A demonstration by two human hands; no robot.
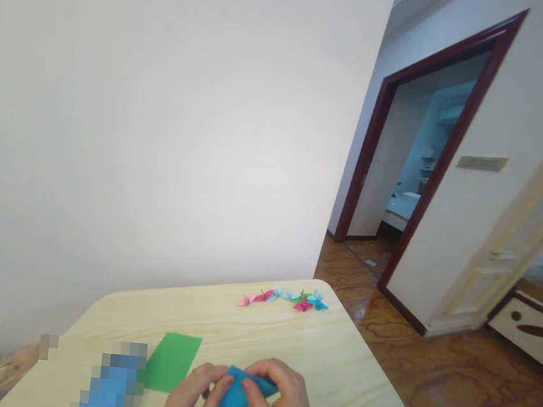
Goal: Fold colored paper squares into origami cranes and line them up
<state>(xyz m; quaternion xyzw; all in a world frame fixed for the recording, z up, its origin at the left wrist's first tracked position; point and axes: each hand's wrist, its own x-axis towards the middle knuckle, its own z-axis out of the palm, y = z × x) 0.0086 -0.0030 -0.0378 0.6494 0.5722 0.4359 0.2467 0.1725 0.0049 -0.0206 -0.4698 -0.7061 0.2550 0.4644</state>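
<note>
- Head view: left hand [193, 394] and right hand [281, 399] pinch a blue folded paper sheet [238, 395] over the pale wood-grain surface [333, 356].
- Green rectangular paper sheet [172, 361] lies just left.
- Risk: a loosened pinch could let the folds spring open.

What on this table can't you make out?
Head view only:
Blue origami paper: folds hidden by the left hand and right hand.
The wrists: cut off by the bottom edge.
Blue item: blurred by a pixelated patch.
Origami cranes: too small to count surely.
</note>
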